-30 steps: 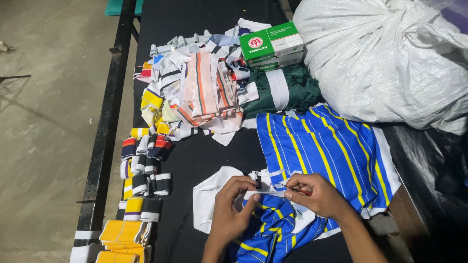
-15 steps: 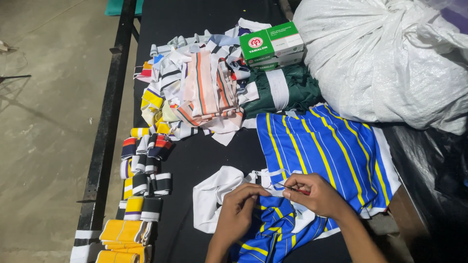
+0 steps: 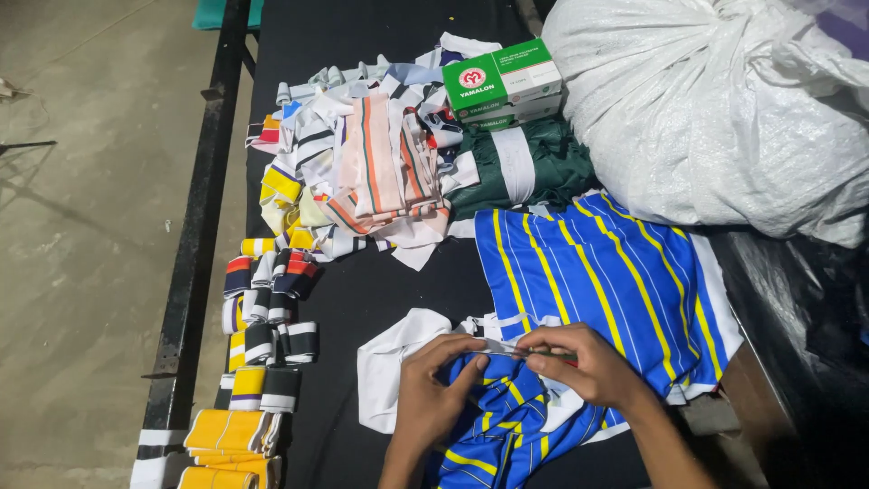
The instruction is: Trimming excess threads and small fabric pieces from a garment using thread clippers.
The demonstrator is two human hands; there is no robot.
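- Head view: black tabletop over bare concrete floor, crowded with striped collar pieces, heaped offcuts, green-and-white box, white sack.
- Left hand pinched shut on white trim of blue-and-yellow striped fabric, near front edge.
- Right hand closed around small, thin tool, kind unclear.
- Risk: tool tip close to left fingertips; a slip could likely nick skin or snag fabric.
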